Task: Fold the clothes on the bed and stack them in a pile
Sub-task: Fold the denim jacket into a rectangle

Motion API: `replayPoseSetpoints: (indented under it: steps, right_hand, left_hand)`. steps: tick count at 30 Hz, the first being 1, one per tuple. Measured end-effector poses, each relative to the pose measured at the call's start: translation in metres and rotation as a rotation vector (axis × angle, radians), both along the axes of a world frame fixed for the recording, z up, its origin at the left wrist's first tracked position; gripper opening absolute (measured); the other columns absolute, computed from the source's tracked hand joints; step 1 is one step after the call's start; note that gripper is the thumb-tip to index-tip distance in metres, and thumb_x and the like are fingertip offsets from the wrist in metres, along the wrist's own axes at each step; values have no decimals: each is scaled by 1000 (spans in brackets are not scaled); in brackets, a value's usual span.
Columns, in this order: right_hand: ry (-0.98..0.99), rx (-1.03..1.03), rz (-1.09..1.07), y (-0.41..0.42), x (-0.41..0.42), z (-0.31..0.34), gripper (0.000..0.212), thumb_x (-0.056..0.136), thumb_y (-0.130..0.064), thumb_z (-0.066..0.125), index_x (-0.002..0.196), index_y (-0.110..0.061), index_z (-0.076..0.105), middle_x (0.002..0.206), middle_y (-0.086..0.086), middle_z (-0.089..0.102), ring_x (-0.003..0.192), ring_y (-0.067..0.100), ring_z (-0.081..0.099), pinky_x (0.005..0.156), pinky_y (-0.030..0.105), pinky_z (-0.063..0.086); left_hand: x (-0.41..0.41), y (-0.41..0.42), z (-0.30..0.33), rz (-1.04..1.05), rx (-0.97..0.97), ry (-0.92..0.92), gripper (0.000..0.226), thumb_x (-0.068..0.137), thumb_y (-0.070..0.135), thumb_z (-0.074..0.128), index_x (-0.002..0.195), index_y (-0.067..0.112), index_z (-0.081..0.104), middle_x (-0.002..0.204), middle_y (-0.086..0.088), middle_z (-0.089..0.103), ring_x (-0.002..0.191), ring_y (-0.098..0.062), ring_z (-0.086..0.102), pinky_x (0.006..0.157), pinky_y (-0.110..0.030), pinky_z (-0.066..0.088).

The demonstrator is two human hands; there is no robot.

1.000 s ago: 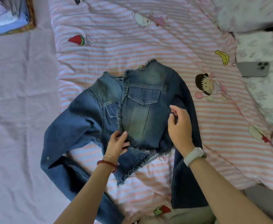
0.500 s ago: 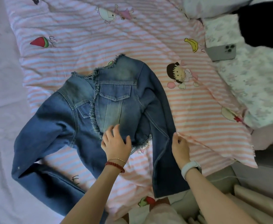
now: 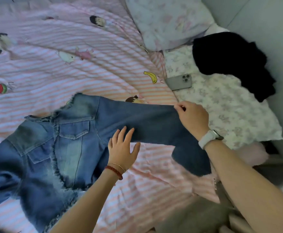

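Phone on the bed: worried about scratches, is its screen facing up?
No, the phone lies with its camera lenses up, so its back shows.

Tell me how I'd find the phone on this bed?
Start at the big flowery pillow at the top, then go down to the black clothes on the flowery blanket. The phone lies left of them, beside a banana picture. It's the only hard, grey, shiny thing there.

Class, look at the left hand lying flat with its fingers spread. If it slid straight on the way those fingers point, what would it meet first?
The left hand already touches the denim jacket's sleeve; beyond that, probably the striped quilt.
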State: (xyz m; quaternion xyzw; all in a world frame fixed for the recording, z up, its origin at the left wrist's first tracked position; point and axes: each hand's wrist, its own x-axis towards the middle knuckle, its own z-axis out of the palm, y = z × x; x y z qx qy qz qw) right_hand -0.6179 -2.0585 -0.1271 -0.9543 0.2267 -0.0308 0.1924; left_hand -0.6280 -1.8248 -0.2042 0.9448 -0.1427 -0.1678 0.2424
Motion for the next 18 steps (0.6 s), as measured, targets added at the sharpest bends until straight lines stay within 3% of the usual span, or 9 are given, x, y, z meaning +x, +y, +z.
replayPoseSetpoints:
  steps: [2,5,9,11,13,16,18]
  right_hand:
    - [-3,-190,21,-18,30,2,24,96,-26,43,103,-15,64,101,9,64,93,31,56,72,36,40]
    - [32,-185,25,-25,48,-14,32,96,-22,43,126,-14,49,129,9,49,119,30,43,94,43,33]
    - [1,260,40,26,2,-61,31,97,-18,42,125,-10,51,126,8,53,111,25,53,89,38,45]
    - [87,464,76,68,-34,-84,28,98,-20,41,118,-9,57,116,6,60,103,21,57,83,29,46]
    - [199,629,92,104,-58,-104,25,98,-18,43,108,-3,61,103,12,65,95,26,60,82,31,48]
    - [252,815,88,149,-70,-122,20,94,-10,51,107,2,61,99,15,66,91,26,61,83,31,47]
    - [238,843,134,170,-68,-128,33,92,-7,53,124,-4,52,109,8,58,95,16,55,88,21,44]
  left_hand:
    - [15,-16,-1,-90,8,103,57,94,42,45,145,26,25,154,-1,21,142,-24,12,115,-43,14]
    - [26,-22,-2,-84,29,184,53,94,36,47,143,21,32,152,-3,26,140,-26,19,113,-47,21]
    - [1,5,-2,353,-120,79,37,89,14,57,125,6,54,132,-13,48,122,-30,41,102,-38,33]
    - [-25,28,-7,615,-91,42,35,84,8,63,118,1,58,127,-20,49,116,-37,43,96,-40,32]
    - [-47,49,-10,882,0,37,42,81,10,67,120,1,56,130,-22,44,116,-39,39,95,-45,29]
    - [-59,83,-16,1138,102,140,60,80,22,69,132,4,44,134,-18,42,121,-36,37,98,-49,28]
    - [-53,104,-22,1228,-76,346,62,84,28,66,134,2,40,114,-16,56,107,-32,50,91,-43,38]
